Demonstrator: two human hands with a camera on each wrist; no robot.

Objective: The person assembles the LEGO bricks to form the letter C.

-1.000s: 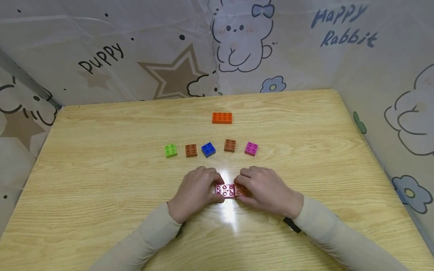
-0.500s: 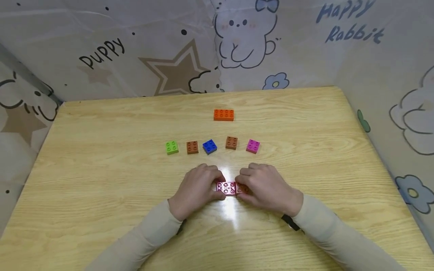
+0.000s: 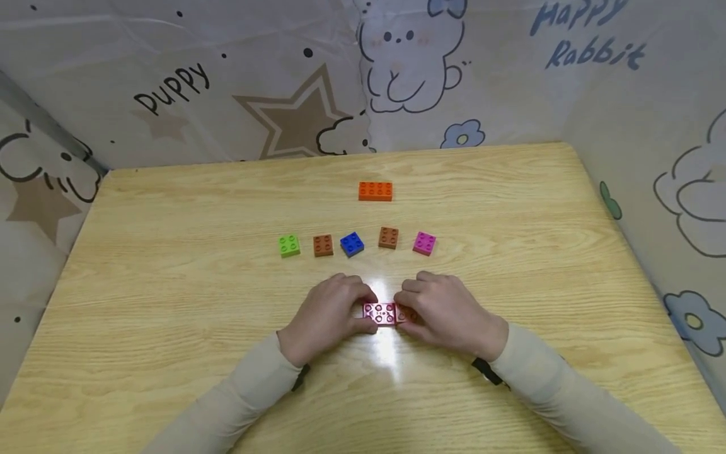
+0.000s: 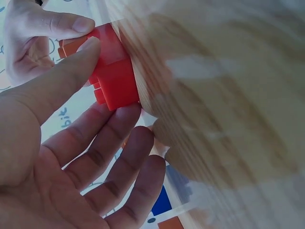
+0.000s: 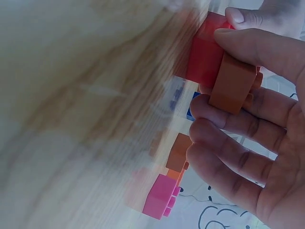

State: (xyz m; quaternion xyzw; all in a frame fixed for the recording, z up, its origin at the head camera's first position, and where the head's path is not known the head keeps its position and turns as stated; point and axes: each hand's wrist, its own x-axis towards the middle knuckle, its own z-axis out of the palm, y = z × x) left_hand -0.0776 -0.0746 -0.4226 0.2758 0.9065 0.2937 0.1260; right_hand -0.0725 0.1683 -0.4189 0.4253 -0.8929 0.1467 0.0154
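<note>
Snugly, left hand (image 3: pixel 328 315) and right hand (image 3: pixel 450 312) pinch a red brick (image 5: pixel 205 57) and a brown brick (image 5: pixel 233 83)

Pale sleeves (image 3: pixel 238 397) reach in from the near edge, ending at two hands that nearly meet over the table (image 3: pixel 142 315). The left hand grasps the red brick by its left end, thumb on the near side and fingers opposite. That brick lies flat on the wood, its studs bright with glare between the two grips. The right hand pinches the brown brick between thumb and fingers, over the red brick's right end and jutting beyond it; whether the studs are fully seated cannot be told.

Beyond the hands, well apart from the grip, a loose row runs left to right: a lime green brick (image 3: pixel 289 245), another brown brick (image 3: pixel 323 245), a tilted blue brick (image 3: pixel 352 244), a third brown one (image 3: pixel 388 238) and a pink brick (image 3: pixel 424 243). Farther off lies a longer orange brick (image 3: pixel 375 192); behind it hangs a cartoon-printed sheet (image 3: pixel 238 38).
</note>
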